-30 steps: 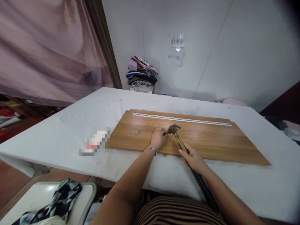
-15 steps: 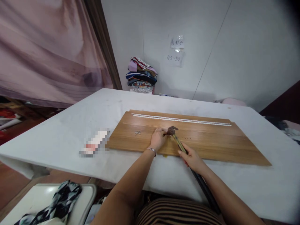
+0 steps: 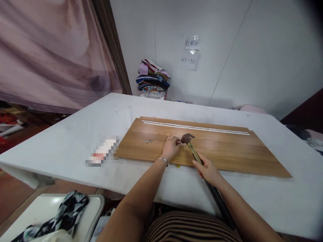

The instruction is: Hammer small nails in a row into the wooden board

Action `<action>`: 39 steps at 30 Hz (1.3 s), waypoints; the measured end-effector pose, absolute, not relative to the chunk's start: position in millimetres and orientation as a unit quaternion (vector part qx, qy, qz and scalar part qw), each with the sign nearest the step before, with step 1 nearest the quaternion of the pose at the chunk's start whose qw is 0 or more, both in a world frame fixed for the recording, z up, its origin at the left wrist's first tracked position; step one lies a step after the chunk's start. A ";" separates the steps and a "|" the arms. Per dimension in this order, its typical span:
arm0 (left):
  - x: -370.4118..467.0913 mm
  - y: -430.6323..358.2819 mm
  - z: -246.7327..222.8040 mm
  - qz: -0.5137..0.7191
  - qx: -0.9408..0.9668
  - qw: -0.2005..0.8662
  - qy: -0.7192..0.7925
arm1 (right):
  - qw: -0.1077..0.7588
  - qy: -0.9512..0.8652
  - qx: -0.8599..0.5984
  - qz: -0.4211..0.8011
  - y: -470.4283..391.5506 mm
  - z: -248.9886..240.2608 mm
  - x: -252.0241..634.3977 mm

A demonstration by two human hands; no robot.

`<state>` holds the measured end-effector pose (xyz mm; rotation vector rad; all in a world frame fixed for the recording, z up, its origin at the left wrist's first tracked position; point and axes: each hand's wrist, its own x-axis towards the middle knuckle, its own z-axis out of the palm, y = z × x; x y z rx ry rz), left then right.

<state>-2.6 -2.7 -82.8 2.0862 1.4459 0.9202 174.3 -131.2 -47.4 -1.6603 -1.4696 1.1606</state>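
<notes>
My right hand (image 3: 207, 169) is wrapped around the handle of a claw hammer (image 3: 193, 151). Its rusty head is just to the right of my left fingertips, over the wooden board (image 3: 237, 151). My left hand (image 3: 171, 148) rests on the board with thumb and fingers pinched together. Whatever is between those fingertips is too small to make out. A small pile of nails (image 3: 148, 141) lies on the board to the left. A short row of small dark dots (image 3: 202, 147) runs along the board right of the hammer head.
White strips with markings (image 3: 195, 128) run along the board's far side. The board lies on a white-covered table (image 3: 83, 134). A blurred-out item (image 3: 103, 151) is left of the board. Folded clothes (image 3: 153, 80) are stacked behind, and a chair with patterned cloth (image 3: 73, 208) stands at lower left.
The hammer head has shifted slightly right and up, a little away from my left fingertips. My left hand keeps its pinch in about the same place. The view has tilted slightly.
</notes>
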 end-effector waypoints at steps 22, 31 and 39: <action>-2.2 -5.1 -80.2 0.342 0.748 0.200 0.532 | 0.300 -0.560 -0.625 0.453 -125.9 -53.6 172.2; -0.6 -4.4 -82.7 0.329 0.752 0.190 0.539 | 0.306 -0.556 -0.628 0.450 -127.0 -47.0 171.7; -0.8 -3.5 -84.9 0.328 0.755 0.187 0.536 | 0.301 -0.558 -0.627 0.452 -126.8 -44.2 168.8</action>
